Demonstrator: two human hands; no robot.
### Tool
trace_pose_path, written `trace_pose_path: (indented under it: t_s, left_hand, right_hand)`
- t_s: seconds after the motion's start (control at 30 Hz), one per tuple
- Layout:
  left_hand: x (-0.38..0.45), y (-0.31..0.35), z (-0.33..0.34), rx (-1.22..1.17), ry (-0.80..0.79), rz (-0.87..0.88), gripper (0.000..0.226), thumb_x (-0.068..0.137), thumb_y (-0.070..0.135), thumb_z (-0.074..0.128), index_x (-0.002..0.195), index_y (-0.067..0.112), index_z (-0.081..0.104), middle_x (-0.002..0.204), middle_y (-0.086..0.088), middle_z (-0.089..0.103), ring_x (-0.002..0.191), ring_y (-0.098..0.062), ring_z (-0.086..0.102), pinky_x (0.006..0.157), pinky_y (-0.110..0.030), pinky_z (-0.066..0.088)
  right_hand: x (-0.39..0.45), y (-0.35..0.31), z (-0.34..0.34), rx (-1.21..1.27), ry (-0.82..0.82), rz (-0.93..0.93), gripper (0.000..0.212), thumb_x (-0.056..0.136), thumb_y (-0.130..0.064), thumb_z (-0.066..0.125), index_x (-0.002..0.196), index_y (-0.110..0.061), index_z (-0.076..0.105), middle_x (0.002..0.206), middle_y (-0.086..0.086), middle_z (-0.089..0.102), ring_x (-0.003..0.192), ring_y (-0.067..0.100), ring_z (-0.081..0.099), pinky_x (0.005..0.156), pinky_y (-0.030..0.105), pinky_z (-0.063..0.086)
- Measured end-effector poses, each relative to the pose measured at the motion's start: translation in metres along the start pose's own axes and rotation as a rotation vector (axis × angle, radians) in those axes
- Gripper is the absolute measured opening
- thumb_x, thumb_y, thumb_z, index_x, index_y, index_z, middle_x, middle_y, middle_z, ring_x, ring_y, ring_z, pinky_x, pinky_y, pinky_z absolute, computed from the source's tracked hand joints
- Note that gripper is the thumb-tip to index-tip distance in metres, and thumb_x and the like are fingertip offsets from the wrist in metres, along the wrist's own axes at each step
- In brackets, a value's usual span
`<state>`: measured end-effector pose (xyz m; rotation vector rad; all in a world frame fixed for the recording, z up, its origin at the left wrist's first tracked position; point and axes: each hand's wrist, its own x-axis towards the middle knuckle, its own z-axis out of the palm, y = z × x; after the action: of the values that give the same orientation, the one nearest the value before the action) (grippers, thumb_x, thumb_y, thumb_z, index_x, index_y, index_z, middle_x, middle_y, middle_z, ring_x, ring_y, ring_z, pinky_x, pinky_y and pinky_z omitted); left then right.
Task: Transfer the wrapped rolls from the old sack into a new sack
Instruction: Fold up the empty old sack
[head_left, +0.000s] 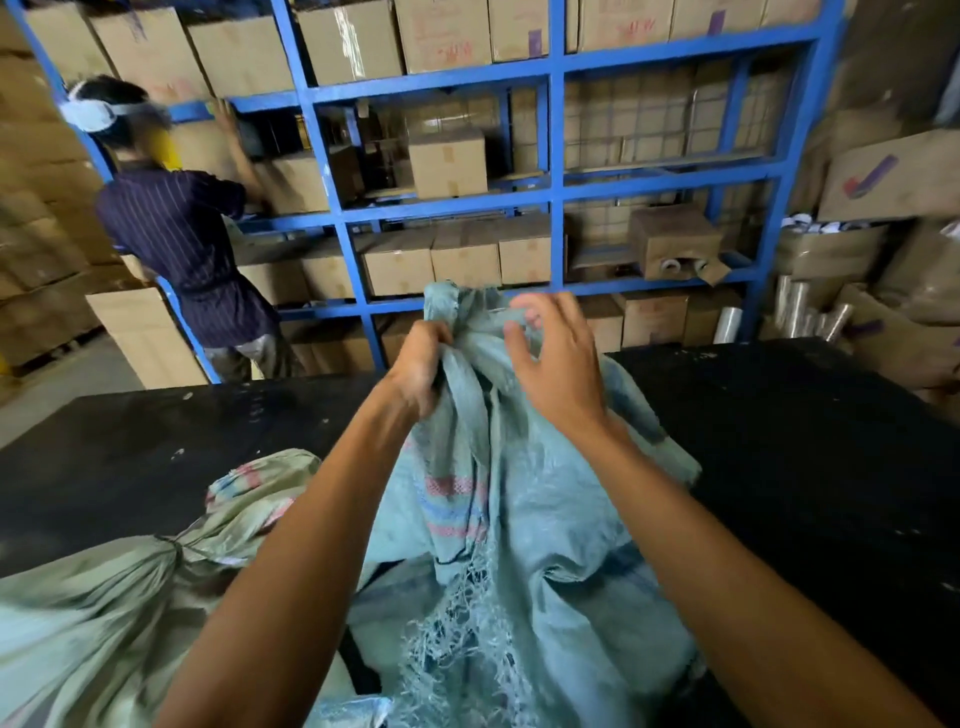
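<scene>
Bare black table (805, 441) lies open at right and upper left. Two sacks crowd the lower frame — blue-green sack (519, 545) at centre, tied pale-green sack (104, 597) at lower left.

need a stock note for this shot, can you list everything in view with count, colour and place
frayed sack: one, pale blue-green woven with red and blue stripes, centre on the table, its gathered top held up
tied sack: one, pale green with red and blue stripes, bottom left on the table, neck tied with cord
table: one, black, across the middle
shelving rack: one, blue metal, behind the table
cardboard boxes: many, brown, on the rack, stacked at far left and right
clear film rolls: several, right of the rack near the floor
other person: one, dark striped shirt, left, reaching into the rack
hands: left hand grips the frayed sack's bunched top; right hand beside it, fingers curled at the fabric
</scene>
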<state>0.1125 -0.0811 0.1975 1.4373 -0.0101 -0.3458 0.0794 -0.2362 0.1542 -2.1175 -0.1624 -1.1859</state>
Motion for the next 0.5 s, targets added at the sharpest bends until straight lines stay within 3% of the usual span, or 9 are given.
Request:
trace_pose_path:
  t_s: [0.07,0.13,0.17,0.23,0.3,0.33,0.4,0.43,0.5]
  left_hand:
    - [-0.009,0.008,0.003,-0.052,0.013,0.018,0.024,0.076,0.010,0.034,0.069,0.009,0.057,0.068,-0.011,0.065,0.068,-0.029,0.059,0.069,-0.035,0.053]
    - [-0.006,0.010,0.000,-0.048,-0.019,0.037,0.033,0.075,0.008,0.034,0.056,0.011,0.061,0.065,-0.008,0.066,0.068,-0.028,0.061,0.067,-0.034,0.052]
    - [-0.001,0.009,-0.006,0.030,-0.030,0.076,0.038,0.081,0.008,0.037,0.063,0.009,0.070,0.075,-0.010,0.071,0.074,-0.029,0.066,0.072,-0.035,0.053]
    - [0.009,0.013,-0.026,0.455,0.024,0.225,0.030,0.097,0.015,0.043,0.104,0.007,0.071,0.102,-0.013,0.071,0.097,-0.034,0.067,0.079,-0.031,0.055]
    - [0.016,0.013,-0.058,0.947,0.382,0.325,0.029,0.096,0.009,0.047,0.119,-0.001,0.062,0.114,-0.025,0.065,0.109,-0.042,0.060,0.087,-0.036,0.050]
    - [0.018,0.014,-0.077,0.999,0.567,0.320,0.031,0.092,0.005,0.047,0.118,-0.004,0.063,0.116,-0.030,0.063,0.112,-0.046,0.058,0.091,-0.043,0.048]
    - [0.026,0.014,-0.122,0.819,0.764,0.234,0.029,0.088,0.001,0.049,0.109,-0.002,0.069,0.111,-0.030,0.065,0.111,-0.046,0.060,0.091,-0.049,0.048]
    - [0.033,0.012,-0.139,0.680,0.760,0.165,0.024,0.088,0.000,0.049,0.102,0.001,0.069,0.106,-0.027,0.066,0.110,-0.045,0.062,0.085,-0.050,0.052]
    - [0.034,0.009,-0.150,0.467,0.590,0.059,0.013,0.092,0.002,0.051,0.090,0.009,0.062,0.102,-0.020,0.064,0.100,-0.036,0.069,0.065,-0.041,0.057]
  right_hand:
    - [-0.019,0.008,0.013,-0.020,-0.110,0.020,0.033,0.091,-0.034,0.061,0.119,-0.016,0.061,0.111,0.004,0.058,0.099,0.019,0.060,0.086,0.033,0.048]
    - [-0.022,0.018,0.020,-0.046,-0.216,0.108,0.022,0.094,-0.031,0.059,0.104,-0.013,0.066,0.097,0.006,0.065,0.089,0.024,0.062,0.077,0.034,0.048]
    - [-0.019,0.023,0.020,-0.028,-0.233,0.147,0.018,0.096,-0.027,0.057,0.094,-0.011,0.066,0.086,0.005,0.064,0.080,0.024,0.060,0.071,0.033,0.045]
    - [-0.008,0.032,0.010,0.047,-0.171,0.260,0.018,0.098,-0.018,0.053,0.087,-0.010,0.066,0.080,0.000,0.060,0.076,0.018,0.054,0.067,0.029,0.039]
    - [0.009,0.048,-0.006,0.041,-0.064,0.397,0.020,0.099,-0.014,0.047,0.087,-0.011,0.063,0.085,0.003,0.060,0.081,0.019,0.054,0.067,0.023,0.033]
    - [0.017,0.059,-0.013,-0.001,-0.021,0.442,0.022,0.100,-0.016,0.043,0.088,-0.011,0.061,0.087,0.008,0.061,0.084,0.023,0.055,0.071,0.026,0.033]
    - [0.032,0.079,-0.025,-0.118,0.063,0.513,0.030,0.099,-0.025,0.038,0.092,-0.010,0.063,0.098,0.017,0.064,0.097,0.032,0.058,0.083,0.037,0.039]
    - [0.038,0.087,-0.029,-0.169,0.097,0.552,0.032,0.098,-0.029,0.037,0.095,-0.012,0.064,0.104,0.019,0.064,0.104,0.035,0.057,0.090,0.044,0.041]
    - [0.045,0.096,-0.036,-0.294,0.117,0.623,0.028,0.097,-0.030,0.041,0.099,-0.017,0.065,0.118,0.021,0.059,0.119,0.039,0.049,0.102,0.052,0.036]
